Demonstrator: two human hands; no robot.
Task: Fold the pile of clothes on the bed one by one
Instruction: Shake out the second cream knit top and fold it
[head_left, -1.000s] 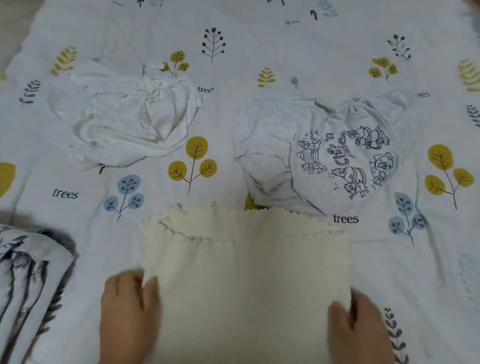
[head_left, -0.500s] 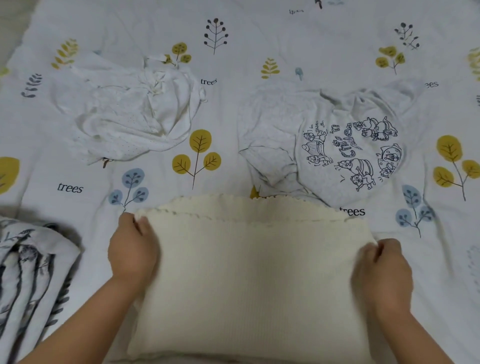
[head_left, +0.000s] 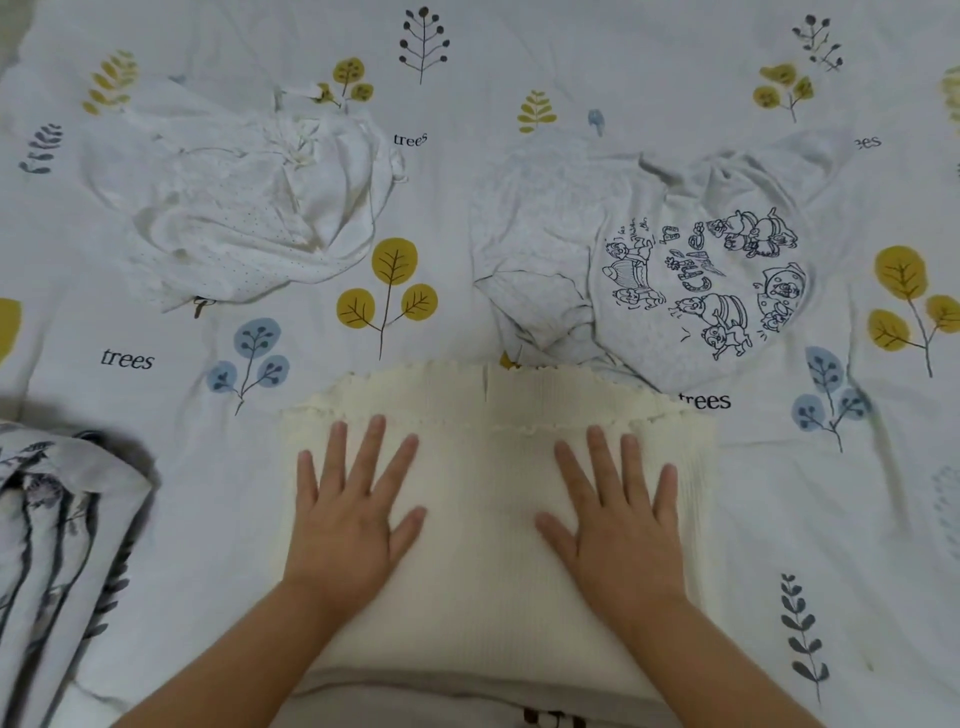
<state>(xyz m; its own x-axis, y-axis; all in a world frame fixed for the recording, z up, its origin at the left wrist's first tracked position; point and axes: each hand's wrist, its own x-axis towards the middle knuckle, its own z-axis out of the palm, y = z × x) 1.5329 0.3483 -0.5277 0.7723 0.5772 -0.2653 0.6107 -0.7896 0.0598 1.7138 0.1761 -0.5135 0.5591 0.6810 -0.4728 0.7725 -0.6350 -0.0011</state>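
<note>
A cream ribbed knit garment (head_left: 488, 462) with a frilled far edge lies folded flat on the bed in front of me. My left hand (head_left: 353, 509) presses flat on its left half with fingers spread. On the right half, my right hand (head_left: 618, 514) presses down the same way. A crumpled white dotted garment (head_left: 244, 208) lies at the far left. A crumpled pale grey shirt with a dark cartoon print (head_left: 675, 260) lies at the far right, its near edge touching the knit garment.
The bed sheet (head_left: 519, 57) is white with yellow, blue and grey tree prints. A white fabric with dark leaf pattern (head_left: 57, 545) is bunched at the left edge. A dark-marked fabric edge (head_left: 550, 719) peeks out at the bottom.
Both hands let go of the garment's side edges after bringing the near half up over the far half. They now lie flat with spread fingers on top of it.
</note>
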